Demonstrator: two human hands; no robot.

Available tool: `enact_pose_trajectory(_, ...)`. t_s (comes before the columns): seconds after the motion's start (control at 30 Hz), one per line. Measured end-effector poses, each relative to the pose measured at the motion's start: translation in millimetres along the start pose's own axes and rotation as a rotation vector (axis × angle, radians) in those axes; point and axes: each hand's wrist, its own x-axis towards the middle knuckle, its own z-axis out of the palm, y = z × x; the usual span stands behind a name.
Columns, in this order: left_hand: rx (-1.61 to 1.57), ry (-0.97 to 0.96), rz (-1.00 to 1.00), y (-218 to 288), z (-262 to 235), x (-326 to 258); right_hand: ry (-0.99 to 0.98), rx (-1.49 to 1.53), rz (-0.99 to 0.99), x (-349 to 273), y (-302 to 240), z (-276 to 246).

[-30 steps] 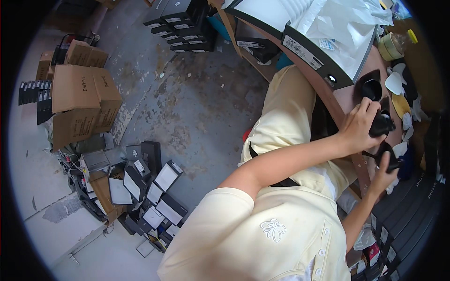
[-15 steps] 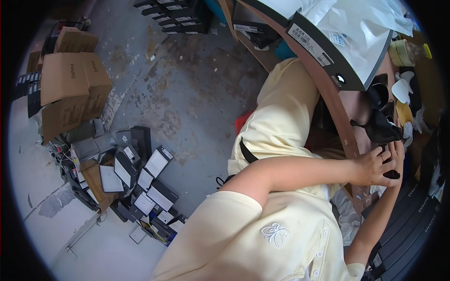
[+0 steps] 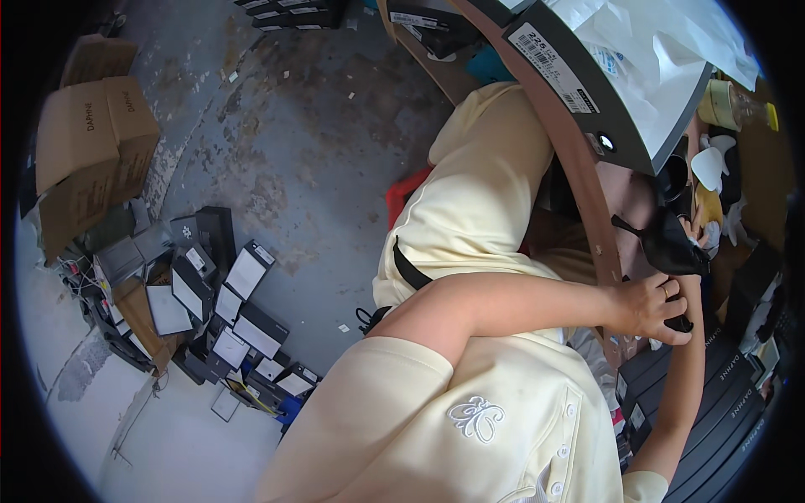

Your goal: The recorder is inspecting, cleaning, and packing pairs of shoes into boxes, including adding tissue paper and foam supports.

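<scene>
My left hand (image 3: 651, 307) crosses in front of my right forearm, its fingers curled round a small black piece (image 3: 677, 324) whose kind I cannot make out. Just beyond it, on the table, lies a black heeled shoe (image 3: 671, 245) with a pointed end. My right hand (image 3: 694, 230) reaches past the shoe and is partly hidden behind it. Its visible fingertips are at a yellow cloth-like piece (image 3: 708, 203) and some white scraps, and their grip is unclear. A second dark shoe (image 3: 673, 178) is partly covered by the box edge.
An open grey shoebox (image 3: 579, 101) with white tissue paper (image 3: 662, 42) covers the far table. Beside it is a jar with a yellow cap (image 3: 771, 116). Stacked black shoeboxes (image 3: 696, 402) stand at my right. Leftward on the floor are cartons (image 3: 84, 138) and scattered shoeboxes (image 3: 243, 327).
My right hand has moved away from my left hand, past the black shoe toward the yellow piece. The left hand keeps the small black piece. The whole view has shifted slightly.
</scene>
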Motion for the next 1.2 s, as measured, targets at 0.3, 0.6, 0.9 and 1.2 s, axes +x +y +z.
enact_pose_trajectory(0.3, -0.019, 0.026, -0.039, 0, 0, 4, 0.013, -0.031, 0.001, 13, 1, 0)
enact_pose_trajectory(0.6, -0.054, -0.081, 0.002, -6, -2, 10, 0.245, 0.151, -0.002, 11, -16, -13)
enact_pose_trajectory(0.9, -0.004, 0.135, 0.043, 20, -78, 11, 0.848, 1.602, 0.421, -116, -79, 2)
enact_pose_trajectory(1.2, 0.061, -0.448, -0.623, -33, -91, 76, 1.042, 1.525, 0.476, -87, -132, 11)
